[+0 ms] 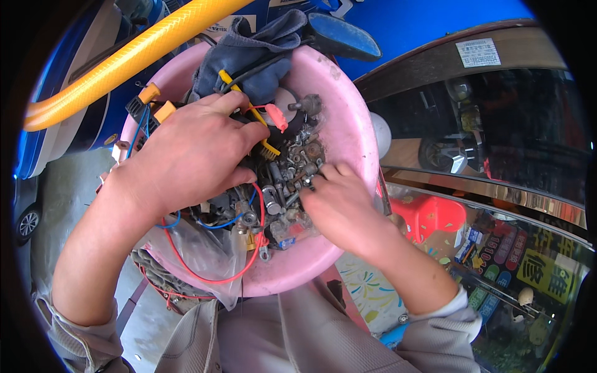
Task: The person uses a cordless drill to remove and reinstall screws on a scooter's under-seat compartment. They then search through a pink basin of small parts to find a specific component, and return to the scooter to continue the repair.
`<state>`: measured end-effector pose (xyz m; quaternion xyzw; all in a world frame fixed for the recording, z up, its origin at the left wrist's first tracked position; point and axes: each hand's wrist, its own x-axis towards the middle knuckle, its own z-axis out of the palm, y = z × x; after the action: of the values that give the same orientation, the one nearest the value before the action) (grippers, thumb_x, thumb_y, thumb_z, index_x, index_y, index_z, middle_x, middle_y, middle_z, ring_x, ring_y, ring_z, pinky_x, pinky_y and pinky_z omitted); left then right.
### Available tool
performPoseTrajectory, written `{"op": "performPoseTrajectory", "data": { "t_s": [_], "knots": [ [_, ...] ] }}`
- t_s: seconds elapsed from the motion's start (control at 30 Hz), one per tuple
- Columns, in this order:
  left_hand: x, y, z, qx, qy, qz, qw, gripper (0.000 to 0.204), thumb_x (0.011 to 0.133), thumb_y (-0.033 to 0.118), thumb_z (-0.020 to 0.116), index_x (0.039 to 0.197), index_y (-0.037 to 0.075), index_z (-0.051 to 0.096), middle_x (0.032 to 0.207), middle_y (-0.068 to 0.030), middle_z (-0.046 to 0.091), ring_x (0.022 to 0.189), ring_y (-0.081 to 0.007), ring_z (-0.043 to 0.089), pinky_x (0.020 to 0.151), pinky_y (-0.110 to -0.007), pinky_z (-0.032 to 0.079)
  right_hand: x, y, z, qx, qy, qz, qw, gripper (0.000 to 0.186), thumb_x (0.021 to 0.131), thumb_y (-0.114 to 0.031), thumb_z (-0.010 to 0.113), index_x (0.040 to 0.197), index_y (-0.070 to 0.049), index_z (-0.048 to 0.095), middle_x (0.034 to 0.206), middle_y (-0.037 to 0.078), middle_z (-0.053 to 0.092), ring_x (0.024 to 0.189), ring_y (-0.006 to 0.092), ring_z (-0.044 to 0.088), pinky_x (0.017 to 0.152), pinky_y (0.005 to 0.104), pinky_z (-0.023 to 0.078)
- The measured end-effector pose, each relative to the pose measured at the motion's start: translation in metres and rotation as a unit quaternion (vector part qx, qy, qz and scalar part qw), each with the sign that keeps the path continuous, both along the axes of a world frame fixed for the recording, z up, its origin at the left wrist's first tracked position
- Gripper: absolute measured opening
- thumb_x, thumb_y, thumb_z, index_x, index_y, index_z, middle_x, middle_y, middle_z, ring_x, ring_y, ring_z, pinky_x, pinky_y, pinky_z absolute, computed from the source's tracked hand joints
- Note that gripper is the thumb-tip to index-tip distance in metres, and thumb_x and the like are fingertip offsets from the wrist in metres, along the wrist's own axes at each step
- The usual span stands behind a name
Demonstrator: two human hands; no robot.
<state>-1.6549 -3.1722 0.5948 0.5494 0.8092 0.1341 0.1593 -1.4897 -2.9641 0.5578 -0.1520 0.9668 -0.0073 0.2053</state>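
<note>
Both my hands are down in a pink plastic basin (357,112) full of loose hardware. My left hand (189,146) curls over dark parts on the left, its fingers beside and against a yellow-handled brush (268,149); what lies under the palm is hidden. My right hand (339,199) has its bent fingers pressed into the pile of bolts and metal fittings (280,180), their tips partly hidden. A pink-red tag (276,116) lies by the brush. A red cable (217,281) loops below my left hand, near a clear plastic bag (214,252).
Dark blue cloth gloves (249,53) hang over the basin's far rim. A yellow hose (149,46) crosses above at the far left. On the right stand a dark glass-fronted cabinet (528,118) and a red plastic stool (435,217). Orange-capped connectors (165,112) lie near my left wrist.
</note>
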Motion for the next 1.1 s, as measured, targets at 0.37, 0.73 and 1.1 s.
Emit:
{"op": "performPoseTrajectory", "data": {
  "t_s": [0.37,0.73,1.1],
  "knots": [
    [0.002,-0.004,0.000,-0.018,0.010,0.009,1.000,0.058,0.076,0.023,0.088,0.130,0.009,0.071,0.126,-0.0165,0.068,0.126,-0.0334,0.060,0.106,-0.044,0.050,-0.073,0.024,0.025,-0.037,-0.014,0.013,0.999,0.018,0.086,-0.010,0.062,0.088,-0.006,0.080,0.089,0.016,0.078,0.094,0.0301,0.077,0.082,0.0452,0.058],
    [0.006,-0.005,-0.001,-0.008,0.015,0.024,1.000,0.057,0.076,0.021,0.089,0.129,0.009,0.071,0.134,-0.0156,0.062,0.125,-0.0337,0.061,0.107,-0.043,0.050,-0.089,0.029,0.020,-0.101,-0.043,-0.046,0.993,0.021,0.086,-0.002,0.062,0.095,-0.006,0.081,0.098,0.021,0.076,0.098,0.0399,0.074,0.087,0.0490,0.059],
    [0.004,0.002,0.001,-0.004,0.015,0.013,1.000,0.056,0.076,0.021,0.089,0.129,0.009,0.071,0.133,-0.0151,0.062,0.123,-0.0335,0.062,0.106,-0.043,0.050,-0.074,0.014,-0.002,0.047,-0.091,0.030,0.994,0.017,0.085,-0.008,0.064,0.089,-0.007,0.080,0.094,0.018,0.078,0.093,0.0370,0.076,0.080,0.0477,0.061]
  ]
}}
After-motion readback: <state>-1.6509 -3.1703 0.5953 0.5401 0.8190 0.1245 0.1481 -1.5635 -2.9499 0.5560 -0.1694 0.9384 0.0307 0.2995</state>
